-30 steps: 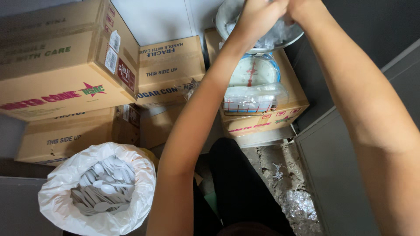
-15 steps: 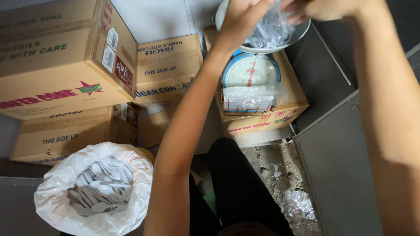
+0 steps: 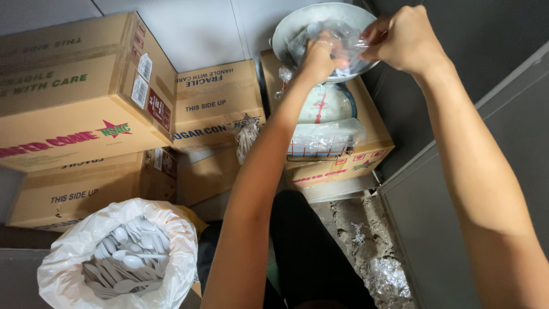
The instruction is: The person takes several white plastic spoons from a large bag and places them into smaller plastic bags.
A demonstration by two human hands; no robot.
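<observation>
My left hand [image 3: 318, 57] and my right hand [image 3: 404, 38] both grip a clear plastic bag [image 3: 341, 41] that rests in the round metal pan [image 3: 287, 35] of a dial weighing scale [image 3: 326, 106]. The scale stands on a cardboard box [image 3: 374, 131] and its body is wrapped in clear plastic. The bag's contents are hard to make out. A white plastic sack [image 3: 74, 257] full of white plastic spoons [image 3: 123, 260] sits at the lower left, well below both hands.
Stacked cardboard boxes [image 3: 74, 109] fill the left and centre against a white wall. A small clear packet [image 3: 247, 136] hangs by the middle box [image 3: 217, 103]. A grey panel [image 3: 412, 229] runs along the right. Crumpled foil [image 3: 389, 277] lies on rough ground below.
The view has tilted so the pan and both hands sit lower in frame. My hands stay on the clear bag in the pan, the right one now pulling at its edge.
</observation>
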